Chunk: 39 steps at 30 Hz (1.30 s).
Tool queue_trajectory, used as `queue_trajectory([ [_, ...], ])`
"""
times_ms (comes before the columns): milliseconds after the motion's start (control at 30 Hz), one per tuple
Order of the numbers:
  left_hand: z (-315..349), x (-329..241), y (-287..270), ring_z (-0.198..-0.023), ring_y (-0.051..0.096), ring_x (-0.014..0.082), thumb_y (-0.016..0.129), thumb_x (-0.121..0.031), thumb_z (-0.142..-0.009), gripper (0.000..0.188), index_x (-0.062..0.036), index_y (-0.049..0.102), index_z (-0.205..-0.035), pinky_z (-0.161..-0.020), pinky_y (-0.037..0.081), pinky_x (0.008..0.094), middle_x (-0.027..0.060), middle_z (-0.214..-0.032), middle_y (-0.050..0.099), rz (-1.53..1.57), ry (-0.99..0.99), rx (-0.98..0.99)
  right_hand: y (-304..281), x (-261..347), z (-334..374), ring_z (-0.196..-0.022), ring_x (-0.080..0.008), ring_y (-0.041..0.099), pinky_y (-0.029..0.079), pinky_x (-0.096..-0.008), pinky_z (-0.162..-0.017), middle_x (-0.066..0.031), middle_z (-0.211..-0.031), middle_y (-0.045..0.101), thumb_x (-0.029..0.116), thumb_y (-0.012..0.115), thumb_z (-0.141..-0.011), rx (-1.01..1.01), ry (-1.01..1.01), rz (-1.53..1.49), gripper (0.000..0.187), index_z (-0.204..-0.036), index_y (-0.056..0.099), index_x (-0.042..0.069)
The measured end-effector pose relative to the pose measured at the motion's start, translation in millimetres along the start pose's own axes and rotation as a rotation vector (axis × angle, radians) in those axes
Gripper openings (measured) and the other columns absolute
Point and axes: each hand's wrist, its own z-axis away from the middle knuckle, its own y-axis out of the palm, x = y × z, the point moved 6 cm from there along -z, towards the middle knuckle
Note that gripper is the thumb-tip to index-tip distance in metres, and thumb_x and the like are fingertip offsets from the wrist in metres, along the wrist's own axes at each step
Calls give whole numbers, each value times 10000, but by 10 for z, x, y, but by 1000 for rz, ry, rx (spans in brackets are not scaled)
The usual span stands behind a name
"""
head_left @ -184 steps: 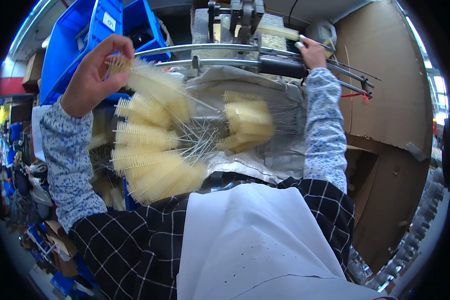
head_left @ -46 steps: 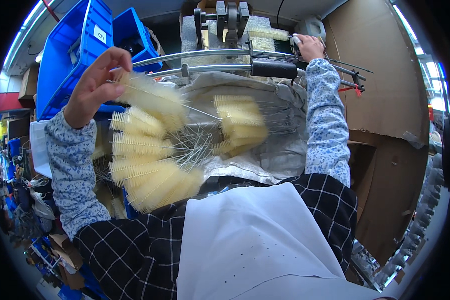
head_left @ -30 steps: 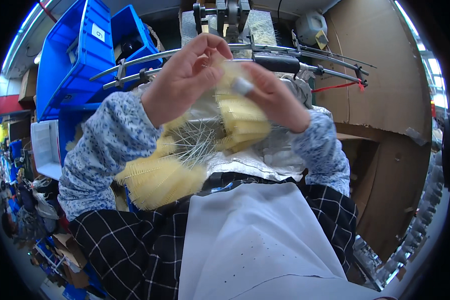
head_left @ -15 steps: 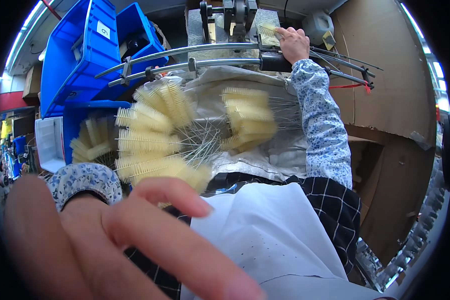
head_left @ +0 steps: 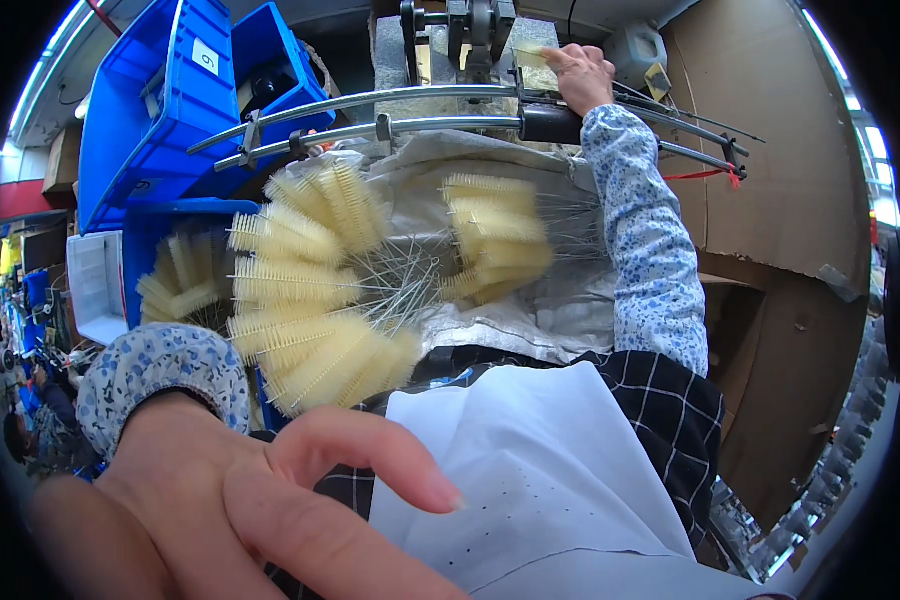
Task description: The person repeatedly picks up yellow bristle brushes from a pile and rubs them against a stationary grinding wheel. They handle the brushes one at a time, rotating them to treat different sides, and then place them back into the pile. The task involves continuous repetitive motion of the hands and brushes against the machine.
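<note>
Close to the camera, my left hand (head_left: 260,500) hangs over my lap with its fingers loosely bent and apart, holding nothing that shows. My right hand (head_left: 582,80) reaches to the far side, at the metal machine (head_left: 485,30), its fingers pinched on a pale yellow bristle brush (head_left: 532,50) that is mostly hidden. A fan of yellow wire-handled brushes (head_left: 295,282) lies before me on the left, wires pointing inward. Right of it lies a second pile of brushes (head_left: 495,225), wires pointing right. Both rest on a grey-white cloth (head_left: 465,325).
Two metal rails (head_left: 400,128) cross in front of the machine. Blue bins (head_left: 150,120) stand at the far left, with more brushes (head_left: 182,275) in a lower blue bin. A white container (head_left: 635,50) and cardboard (head_left: 770,150) are at right. White cloth (head_left: 510,450) covers my lap.
My left hand has moved down and its fingers have shifted, uncovering more of the near brushes. My right hand has moved slightly up and left, and less of its brush shows.
</note>
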Motion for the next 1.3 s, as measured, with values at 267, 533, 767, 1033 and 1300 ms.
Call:
queue_trajectory([
  [267, 42, 19, -142, -979, 467, 274, 525, -185, -793, 391, 0, 387, -1109, -898, 299, 362, 132, -1068, 471, -156, -96, -29, 45, -119, -86, -1211, -177, 300, 180, -454, -1014, -2, -1214, 445, 213, 457, -853, -124, -44, 86, 320, -1167, 495, 261],
  [533, 906, 888, -842, -1059, 414, 295, 588, -214, -749, 465, -25, 404, -1132, -890, 319, 373, 141, -1072, 461, -1271, -838, 2, 1, -722, 304, -1048, -235, 450, 322, -442, -856, -33, -1090, 545, 320, 560, -764, -174, 265, -33, 410, -1142, 528, 164],
  [767, 1536, 1127, -968, -851, 534, 253, 629, -125, -705, 349, -30, 493, -1012, -771, 412, 311, 93, -903, 534, -949, -1067, -151, 110, -619, 238, -965, -230, 549, 402, -414, -794, -46, -1054, 577, 228, 559, -764, -242, 232, -250, 343, -1094, 558, 134],
  [1033, 1430, 617, -1102, -754, 446, 76, 576, -39, -665, 278, -39, 474, -923, -701, 375, 222, 8, -827, 455, -677, -787, -605, 42, -146, 178, -939, -229, 559, 406, -418, -776, -48, -1021, 579, 137, 540, -732, -254, 220, -244, 315, -1044, 575, 110],
  [1300, 1201, 334, -1097, -783, 417, 100, 598, -136, -636, 345, -52, 448, -936, -726, 353, 242, 19, -863, 437, -654, -608, -702, -67, 612, 68, -917, -209, 557, 371, -404, -796, -48, -961, 582, 109, 480, -795, -70, 252, -241, 217, -992, 565, 82],
])
